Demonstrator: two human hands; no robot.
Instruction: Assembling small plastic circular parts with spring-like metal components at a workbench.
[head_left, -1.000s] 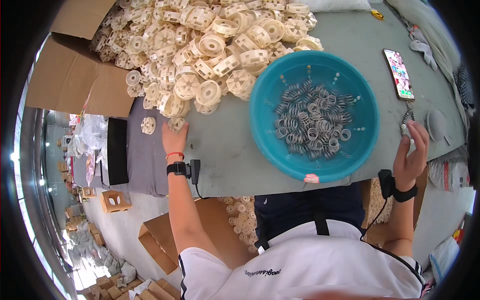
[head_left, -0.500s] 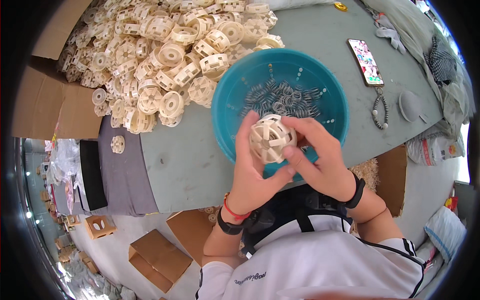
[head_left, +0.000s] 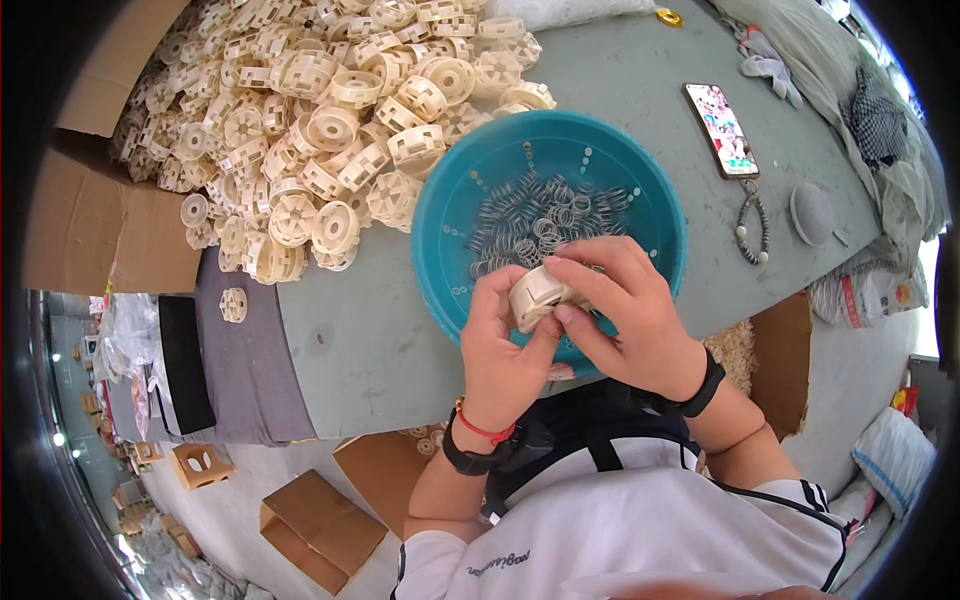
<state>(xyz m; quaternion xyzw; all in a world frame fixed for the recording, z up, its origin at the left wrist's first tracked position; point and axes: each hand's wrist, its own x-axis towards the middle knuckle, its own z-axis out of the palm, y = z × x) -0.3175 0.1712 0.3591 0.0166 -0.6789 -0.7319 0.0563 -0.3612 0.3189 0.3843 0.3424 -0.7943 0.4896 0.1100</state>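
Note:
Both my hands hold one cream plastic slotted wheel (head_left: 537,299) over the near part of a teal basin (head_left: 430,190). My left hand (head_left: 500,345) grips its left side between thumb and fingers, a red cord and black band at the wrist. My right hand (head_left: 625,315) is closed on its right side, thumb below and fingers on top. The wheel stands edge-on, its rim facing left. Fingers hide its right face. Loose metal coil springs (head_left: 548,215) lie in the basin.
A large heap of similar cream wheels (head_left: 320,130) covers the table's far left. One single wheel (head_left: 233,305) lies on grey cloth. A phone (head_left: 722,130) with a beaded strap lies right of the basin. Cardboard boxes (head_left: 322,530) stand on the floor.
The wheel has turned from showing its spoked face to showing its rim. My hands have moved slightly lower and closed further around it. The whole view has shifted a little.

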